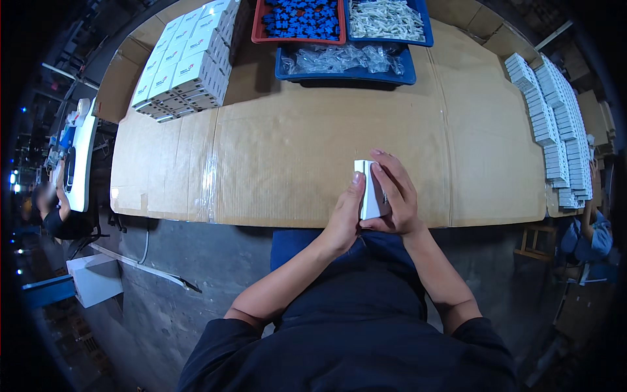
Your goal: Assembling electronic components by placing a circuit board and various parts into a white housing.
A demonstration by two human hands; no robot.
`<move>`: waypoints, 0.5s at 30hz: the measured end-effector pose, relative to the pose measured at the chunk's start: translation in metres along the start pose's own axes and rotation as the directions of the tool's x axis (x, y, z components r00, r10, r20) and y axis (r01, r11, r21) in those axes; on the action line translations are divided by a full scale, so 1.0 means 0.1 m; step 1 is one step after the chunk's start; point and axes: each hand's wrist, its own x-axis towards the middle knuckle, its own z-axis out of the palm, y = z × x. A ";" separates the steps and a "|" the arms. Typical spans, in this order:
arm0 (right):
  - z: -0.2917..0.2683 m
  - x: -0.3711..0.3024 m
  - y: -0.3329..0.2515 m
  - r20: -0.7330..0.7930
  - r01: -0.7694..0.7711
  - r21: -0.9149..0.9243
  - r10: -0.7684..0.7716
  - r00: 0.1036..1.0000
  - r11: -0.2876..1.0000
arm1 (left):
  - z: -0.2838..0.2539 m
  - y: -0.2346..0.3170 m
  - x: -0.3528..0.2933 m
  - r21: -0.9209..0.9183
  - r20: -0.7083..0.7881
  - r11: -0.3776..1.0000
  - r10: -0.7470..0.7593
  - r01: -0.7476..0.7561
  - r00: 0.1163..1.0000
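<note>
A small white box (371,196) is held upright between both hands, just above the near edge of the cardboard-covered table (313,144). My left hand (345,219) grips its left side, with the thumb laid along the narrow face. My right hand (400,199) wraps the right side, fingers over the top and thumb low near the bottom edge. Part of the box's right face is covered by the right fingers. What lies inside the box, if anything, cannot be seen.
Stacked white boxes (186,62) stand at the far left. At the back are a red tray (299,40) of blue parts, a blue tray (428,29) of whitish pieces and another blue tray (346,77) of clear bags. Rows of white boxes (545,124) line the right. People work at both sides.
</note>
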 end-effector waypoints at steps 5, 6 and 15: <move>0.09 -0.01 0.03 -0.102 0.058 0.078 -0.050 0.994 0.995 | -0.01 -0.01 -0.03 -0.047 -0.011 0.999 -0.011 0.011 1.000; 0.10 -0.02 0.02 -0.105 0.046 0.111 -0.034 0.994 0.993 | -0.02 -0.03 -0.04 -0.060 -0.019 0.998 -0.004 0.003 1.000; 0.18 -0.08 -0.07 -0.085 -0.245 0.283 0.279 0.957 0.927 | -0.07 -0.07 0.01 0.060 -0.080 0.995 -0.074 0.079 0.994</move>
